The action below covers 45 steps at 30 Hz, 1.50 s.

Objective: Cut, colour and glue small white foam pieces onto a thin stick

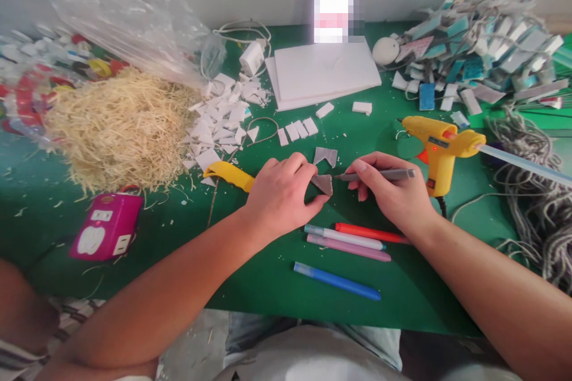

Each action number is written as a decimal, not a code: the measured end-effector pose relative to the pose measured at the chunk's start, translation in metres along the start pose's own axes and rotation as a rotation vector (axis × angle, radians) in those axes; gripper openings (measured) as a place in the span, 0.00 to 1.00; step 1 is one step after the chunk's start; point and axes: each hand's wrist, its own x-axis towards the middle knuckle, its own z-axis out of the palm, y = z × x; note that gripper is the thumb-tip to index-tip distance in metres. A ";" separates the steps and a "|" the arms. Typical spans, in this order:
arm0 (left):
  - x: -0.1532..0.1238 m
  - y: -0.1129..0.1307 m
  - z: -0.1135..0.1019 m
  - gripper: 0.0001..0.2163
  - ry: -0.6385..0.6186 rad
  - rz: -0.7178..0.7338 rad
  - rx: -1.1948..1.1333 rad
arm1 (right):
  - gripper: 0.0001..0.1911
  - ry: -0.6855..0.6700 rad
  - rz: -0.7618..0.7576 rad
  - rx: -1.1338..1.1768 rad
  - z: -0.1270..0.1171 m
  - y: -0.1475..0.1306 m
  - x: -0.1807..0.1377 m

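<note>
My left hand pinches a small grey foam piece against the green table. My right hand grips a grey marker pen, its tip touching the right edge of that piece. Another grey foam piece lies just behind them. Several marker pens lie near my wrists: a white one, a red one, a pink one and a blue one. A yellow-handled cutter lies partly hidden behind my left hand.
A yellow glue gun stands right of my right hand. White foam sheets and cut white bits lie behind. A straw pile, plastic bag and pink power strip sit left. Foam tags and grey cord crowd the right.
</note>
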 end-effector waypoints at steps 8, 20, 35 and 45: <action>0.000 0.000 0.000 0.14 -0.008 -0.019 -0.023 | 0.17 -0.001 -0.001 0.002 0.001 0.003 0.001; 0.000 -0.001 0.003 0.11 0.012 -0.019 -0.002 | 0.18 0.009 0.009 0.010 0.002 0.002 0.001; 0.000 -0.002 0.004 0.11 0.025 -0.015 -0.010 | 0.18 -0.034 0.013 -0.040 0.001 0.001 0.000; 0.001 -0.002 0.003 0.11 -0.002 -0.027 -0.013 | 0.17 -0.028 0.014 -0.037 0.000 -0.001 0.000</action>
